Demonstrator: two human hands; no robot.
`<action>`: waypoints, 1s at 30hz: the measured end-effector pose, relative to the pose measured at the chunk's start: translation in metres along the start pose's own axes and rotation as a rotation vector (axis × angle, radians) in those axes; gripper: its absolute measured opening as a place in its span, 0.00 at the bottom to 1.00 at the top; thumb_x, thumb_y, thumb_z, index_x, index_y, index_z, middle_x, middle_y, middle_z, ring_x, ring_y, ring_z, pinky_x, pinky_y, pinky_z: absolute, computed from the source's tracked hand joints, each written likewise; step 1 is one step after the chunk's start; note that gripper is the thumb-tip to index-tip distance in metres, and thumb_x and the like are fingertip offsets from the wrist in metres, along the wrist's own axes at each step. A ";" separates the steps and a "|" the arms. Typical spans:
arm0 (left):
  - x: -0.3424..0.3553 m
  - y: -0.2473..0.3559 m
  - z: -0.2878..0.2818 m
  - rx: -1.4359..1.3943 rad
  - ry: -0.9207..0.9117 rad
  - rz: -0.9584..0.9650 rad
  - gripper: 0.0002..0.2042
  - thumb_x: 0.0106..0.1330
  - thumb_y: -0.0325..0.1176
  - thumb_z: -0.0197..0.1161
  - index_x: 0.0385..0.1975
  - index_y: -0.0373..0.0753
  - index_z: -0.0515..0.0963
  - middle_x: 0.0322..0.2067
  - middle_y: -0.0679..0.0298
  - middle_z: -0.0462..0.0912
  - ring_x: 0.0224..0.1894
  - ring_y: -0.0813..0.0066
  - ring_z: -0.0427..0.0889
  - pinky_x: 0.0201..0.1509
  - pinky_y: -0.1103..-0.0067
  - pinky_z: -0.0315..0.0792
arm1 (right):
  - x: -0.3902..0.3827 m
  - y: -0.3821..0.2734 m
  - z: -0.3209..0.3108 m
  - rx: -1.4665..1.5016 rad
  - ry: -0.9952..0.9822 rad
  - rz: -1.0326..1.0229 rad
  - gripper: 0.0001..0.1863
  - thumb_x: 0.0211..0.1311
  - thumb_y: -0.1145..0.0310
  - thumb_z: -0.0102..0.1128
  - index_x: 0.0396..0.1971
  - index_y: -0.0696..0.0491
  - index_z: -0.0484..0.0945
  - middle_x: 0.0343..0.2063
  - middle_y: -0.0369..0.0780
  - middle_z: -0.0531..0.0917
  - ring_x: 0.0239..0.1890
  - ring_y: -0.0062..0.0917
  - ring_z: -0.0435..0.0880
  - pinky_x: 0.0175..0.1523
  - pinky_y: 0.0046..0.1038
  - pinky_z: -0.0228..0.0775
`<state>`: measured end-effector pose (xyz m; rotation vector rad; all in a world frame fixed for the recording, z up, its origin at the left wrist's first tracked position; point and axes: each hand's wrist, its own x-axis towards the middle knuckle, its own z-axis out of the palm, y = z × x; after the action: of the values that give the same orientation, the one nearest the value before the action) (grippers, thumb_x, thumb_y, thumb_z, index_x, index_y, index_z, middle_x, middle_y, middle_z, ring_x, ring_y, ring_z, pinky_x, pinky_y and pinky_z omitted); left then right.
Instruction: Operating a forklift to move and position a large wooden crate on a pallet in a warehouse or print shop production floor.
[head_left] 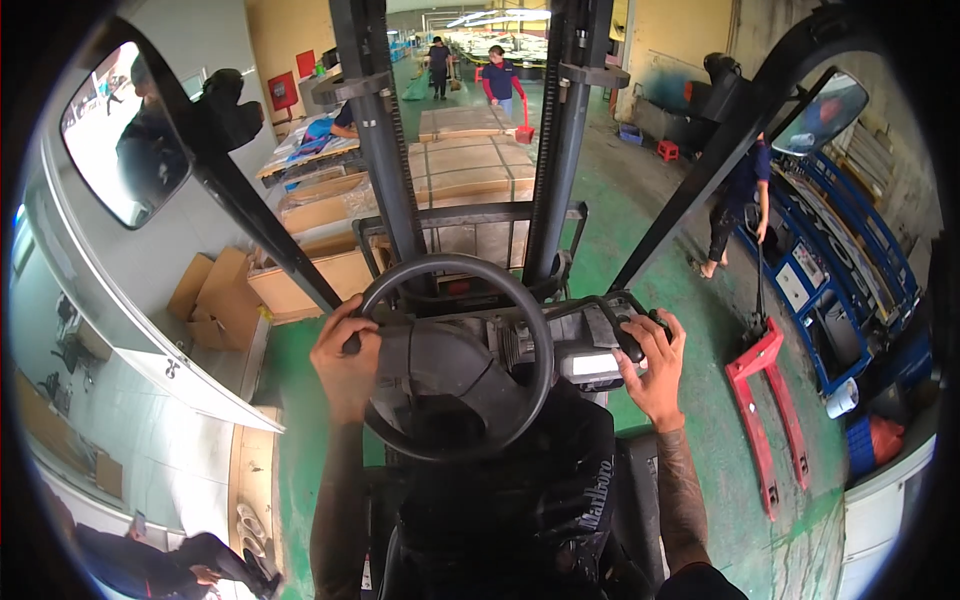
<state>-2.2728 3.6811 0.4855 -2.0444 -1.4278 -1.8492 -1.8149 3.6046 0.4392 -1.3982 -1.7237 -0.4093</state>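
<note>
I sit at a forklift with a black steering wheel point(543, 345) in front of me. At the wheel's left rim, my left hand point(345, 365) is closed around the grip there. My right hand point(655, 370) curls over the black control levers point(628, 345) to the right of the wheel; its fingers are bent around a lever knob. Beyond the wheel rises the dark mast point(562, 160). Past it, large strapped brown cartons point(470, 160) stand stacked straight ahead, partly hidden by the mast and its frame. Whether the forks touch them, I cannot tell.
On the right, a person point(742, 205) holds the handle of a red pallet jack point(755, 350), near blue metal frames point(815, 290). Ahead stand two people, one with a red long-handled dustpan point(524, 132). Cardboard boxes point(225, 295) and a white door point(180, 375) are left; someone sits lower left.
</note>
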 end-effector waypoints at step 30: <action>-0.009 0.020 0.013 -0.064 -0.009 -0.183 0.06 0.66 0.18 0.64 0.37 0.30 0.87 0.60 0.52 0.90 0.61 0.60 0.88 0.67 0.69 0.79 | 0.000 0.012 -0.019 -0.015 -0.057 0.075 0.28 0.67 0.56 0.77 0.65 0.46 0.86 0.69 0.39 0.83 0.78 0.52 0.68 0.81 0.55 0.60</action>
<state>-2.2490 3.6710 0.4850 -2.0127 -1.6290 -1.9794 -1.7966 3.5951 0.4477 -1.4932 -1.7113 -0.3451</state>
